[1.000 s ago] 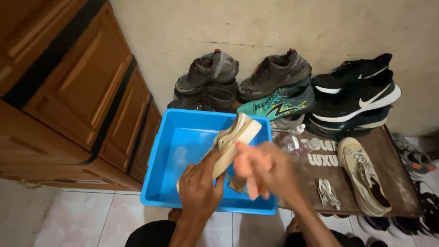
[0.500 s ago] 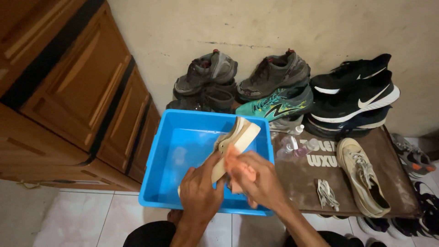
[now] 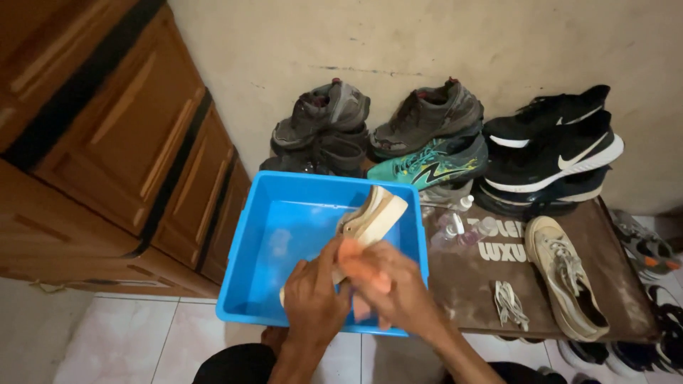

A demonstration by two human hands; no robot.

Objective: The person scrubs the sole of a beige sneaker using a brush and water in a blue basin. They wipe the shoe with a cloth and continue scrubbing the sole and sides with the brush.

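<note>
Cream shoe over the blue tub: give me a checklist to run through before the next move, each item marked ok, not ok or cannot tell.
1. Left hand gripping the cream low-top shoe: ok.
2. Right hand pressed on the shoe's side: ok; what it holds: cannot tell.
3. Shoe positioned over the blue rectangular plastic tub: ok.
4. Water in the tub: cannot tell.
5. Matching cream shoe within reach on the brown mat: ok.
6. White laces removed, lying on the mat: ok.

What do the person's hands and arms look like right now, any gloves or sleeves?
Both are bare: no gloves, rings, watch or bands show on the left hand or the right hand. The forearms are uncovered as far as the bottom edge of the picture, with no sleeve in view. Dark clothing shows below them.
</note>
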